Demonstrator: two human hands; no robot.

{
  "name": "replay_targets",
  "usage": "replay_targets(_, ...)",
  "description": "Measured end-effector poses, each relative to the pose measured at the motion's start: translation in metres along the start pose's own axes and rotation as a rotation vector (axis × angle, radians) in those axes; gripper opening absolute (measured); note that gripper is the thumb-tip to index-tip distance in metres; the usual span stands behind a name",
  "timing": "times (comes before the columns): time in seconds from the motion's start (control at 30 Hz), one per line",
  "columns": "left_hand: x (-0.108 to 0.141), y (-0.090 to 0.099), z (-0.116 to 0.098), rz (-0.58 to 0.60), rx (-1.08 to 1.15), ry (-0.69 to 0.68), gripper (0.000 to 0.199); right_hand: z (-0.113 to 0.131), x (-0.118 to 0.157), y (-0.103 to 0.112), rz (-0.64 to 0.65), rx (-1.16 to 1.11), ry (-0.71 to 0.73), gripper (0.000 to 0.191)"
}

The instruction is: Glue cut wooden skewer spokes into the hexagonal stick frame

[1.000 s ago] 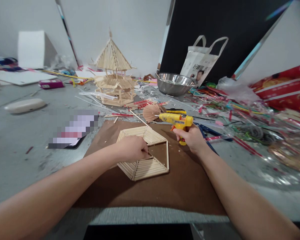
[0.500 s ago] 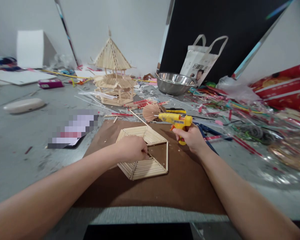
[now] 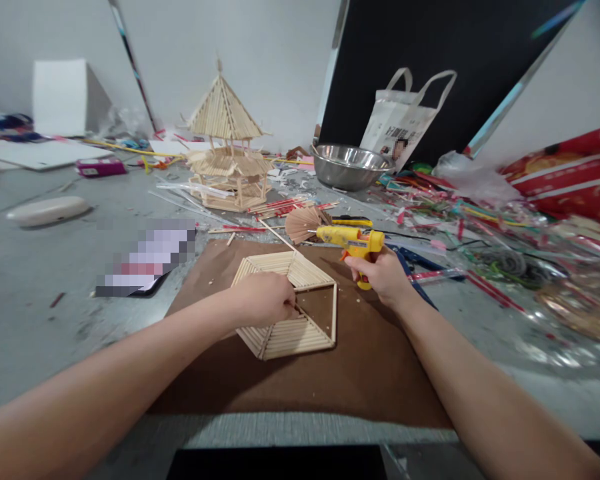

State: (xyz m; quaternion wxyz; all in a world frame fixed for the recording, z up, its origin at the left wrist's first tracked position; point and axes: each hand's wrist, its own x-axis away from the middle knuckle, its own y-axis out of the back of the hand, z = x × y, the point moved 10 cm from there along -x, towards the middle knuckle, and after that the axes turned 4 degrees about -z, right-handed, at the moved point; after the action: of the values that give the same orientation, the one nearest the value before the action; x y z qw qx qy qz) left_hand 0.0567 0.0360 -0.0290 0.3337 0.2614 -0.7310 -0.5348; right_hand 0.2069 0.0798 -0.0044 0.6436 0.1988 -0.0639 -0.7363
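Observation:
A six-sided panel of pale wooden sticks point(image 3: 300, 337) lies on a brown mat point(image 3: 330, 390); its right-hand section is an open triangle. My left hand point(image 3: 270, 298) is closed over the panel's middle, fingertips down near the centre, and whatever they pinch is hidden. To the right, my right hand point(image 3: 383, 273) is wrapped round the handle of a yellow glue gun point(image 3: 347, 238), whose nozzle points left above the mat's back edge. One thin stick point(image 3: 280, 235) reaches from the panel's back corner toward the red-tipped sticks.
Behind the mat stands a stick pagoda point(image 3: 227, 147). A steel bowl point(image 3: 350, 170) and a paper fan point(image 3: 303, 225) are at the back. On the left lie a phone point(image 3: 150, 257) and a white case point(image 3: 49, 211). Blue-handled pliers point(image 3: 420, 259) and scraps are at right.

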Motion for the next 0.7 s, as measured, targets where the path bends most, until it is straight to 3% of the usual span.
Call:
replay_targets(0.3,-0.001,-0.001,-0.002,-0.007,0.007,-0.036,0.024,0.002,0.000,0.000,0.003,0.033,0.006,0.012)
replay_targets(0.47,0.001,0.005,-0.011,-0.073,-0.003,-0.132,0.022,0.001,0.000,-0.001,0.008,0.045,0.015,0.012)
replay_targets(0.7,0.002,0.002,-0.014,-0.050,0.000,-0.167,0.019,-0.001,-0.001,0.000,0.008,0.046,0.026,0.016)
